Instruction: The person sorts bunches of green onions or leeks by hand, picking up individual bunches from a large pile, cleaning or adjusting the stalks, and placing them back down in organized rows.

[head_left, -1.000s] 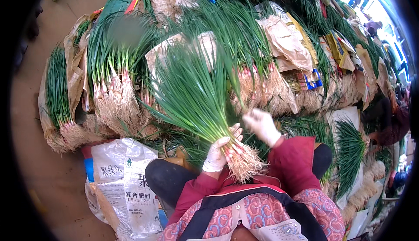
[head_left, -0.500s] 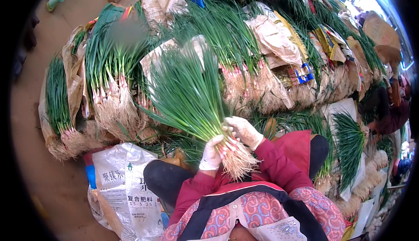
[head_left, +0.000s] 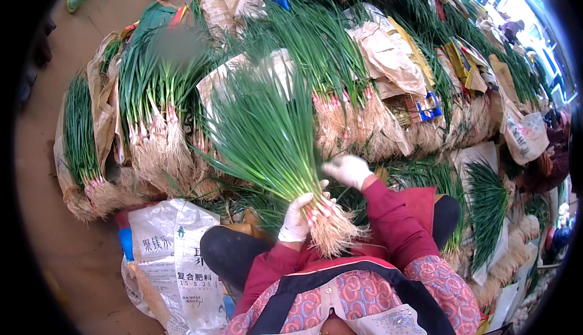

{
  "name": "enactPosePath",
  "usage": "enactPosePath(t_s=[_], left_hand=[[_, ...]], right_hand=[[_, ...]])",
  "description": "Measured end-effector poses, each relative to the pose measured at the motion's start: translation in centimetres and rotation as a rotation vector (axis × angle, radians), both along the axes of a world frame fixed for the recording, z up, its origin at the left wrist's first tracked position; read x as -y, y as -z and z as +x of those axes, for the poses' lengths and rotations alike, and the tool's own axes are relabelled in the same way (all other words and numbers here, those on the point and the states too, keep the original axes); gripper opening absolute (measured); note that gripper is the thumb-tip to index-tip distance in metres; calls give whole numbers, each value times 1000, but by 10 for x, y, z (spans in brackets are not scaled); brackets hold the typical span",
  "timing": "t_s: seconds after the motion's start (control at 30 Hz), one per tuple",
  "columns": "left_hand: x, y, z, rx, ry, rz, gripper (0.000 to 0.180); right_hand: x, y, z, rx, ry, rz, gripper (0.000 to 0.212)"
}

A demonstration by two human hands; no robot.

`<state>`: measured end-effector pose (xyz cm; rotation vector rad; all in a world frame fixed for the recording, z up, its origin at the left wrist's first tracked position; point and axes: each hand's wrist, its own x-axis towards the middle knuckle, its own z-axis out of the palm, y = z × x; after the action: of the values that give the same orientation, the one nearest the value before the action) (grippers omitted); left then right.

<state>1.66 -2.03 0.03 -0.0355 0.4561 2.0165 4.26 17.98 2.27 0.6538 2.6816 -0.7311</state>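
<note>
"Where's the bunch?"

"The bunch (head_left: 270, 144) is mid-frame, leaves fanning upward and a little left, roots (head_left: 334, 238) hanging toward the lower middle."

"And the grip?"

"The left hand (head_left: 295, 219) is clamped round the stems (head_left: 303, 186), just above the roots. The right hand (head_left: 351, 171) is just beside the bunch's right edge; I can't tell whether its fingers are together or pinch anything."

"How much room is there?"

"The left knee (head_left: 228, 253) and right knee (head_left: 447, 216) are well apart, with the roots between them. Higher up it's tight: the leaves overlap the row (head_left: 159, 131) behind."

"What about the sides?"

"Floor (head_left: 39, 207) runs down the left of the frame, meeting the sack's (head_left: 161, 265) edge at lower left. Another person (head_left: 546, 168) shows at the right edge."
</note>
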Motion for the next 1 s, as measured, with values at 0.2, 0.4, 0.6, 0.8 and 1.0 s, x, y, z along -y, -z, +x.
enactPosePath(t_s=[0.2,0.4,0.6,0.8,1.0], left_hand=[[-4,-2,-5,31,63,-29,55],[-10,-17,-1,8,24,-60,47],[-6,-4,-5,-58,43,-92,28],[-8,-23,1,-22,72,-186,21],[-10,-11,2,-40,38,-226,30]], right_hand=[[-73,29,-46,-226,489,324,33],[-69,36,-24,-476,594,-418,26],[21,-27,44,-262,316,-872,29],[37,-26,62,-445,125,-292,34],[17,30,19,-445,255,-1315,15]])
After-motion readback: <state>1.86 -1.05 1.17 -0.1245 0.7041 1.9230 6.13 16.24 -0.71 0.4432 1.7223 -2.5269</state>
